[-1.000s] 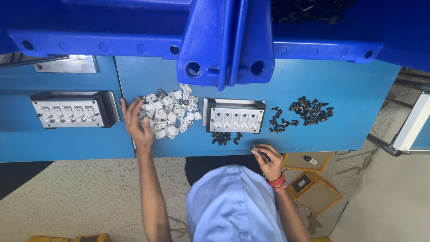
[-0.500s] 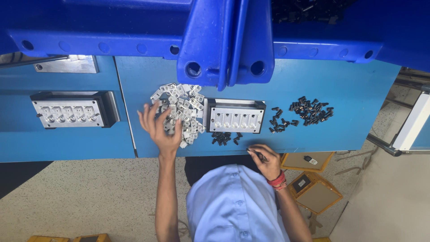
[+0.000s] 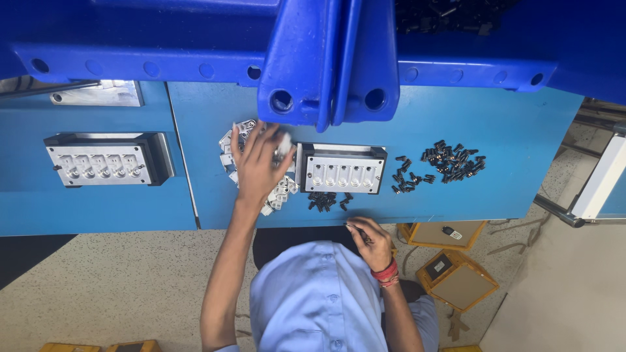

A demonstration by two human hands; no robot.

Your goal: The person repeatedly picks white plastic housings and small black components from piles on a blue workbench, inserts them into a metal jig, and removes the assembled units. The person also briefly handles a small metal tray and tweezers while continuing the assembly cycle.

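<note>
My left hand (image 3: 257, 163) lies fingers spread on a pile of small white plastic parts (image 3: 277, 195), right beside the left edge of a metal fixture block with several sockets (image 3: 340, 171). A white part shows at its fingertips, but a grip is not clear. My right hand (image 3: 370, 240) rests at the front edge of the blue table (image 3: 508, 189), fingers pinched on a small black part. A few small black parts (image 3: 328, 200) lie just in front of the fixture.
A second metal fixture block (image 3: 98, 164) sits on the left table section. Two heaps of small black parts (image 3: 450, 160) (image 3: 407, 179) lie right of the middle fixture. A blue machine frame (image 3: 326, 58) overhangs the table's back. Cardboard boxes (image 3: 456, 280) stand on the floor at right.
My left hand has swept rightward across the white parts, and the pile has shifted with it toward the middle fixture. My right hand has stayed at the table's edge.
</note>
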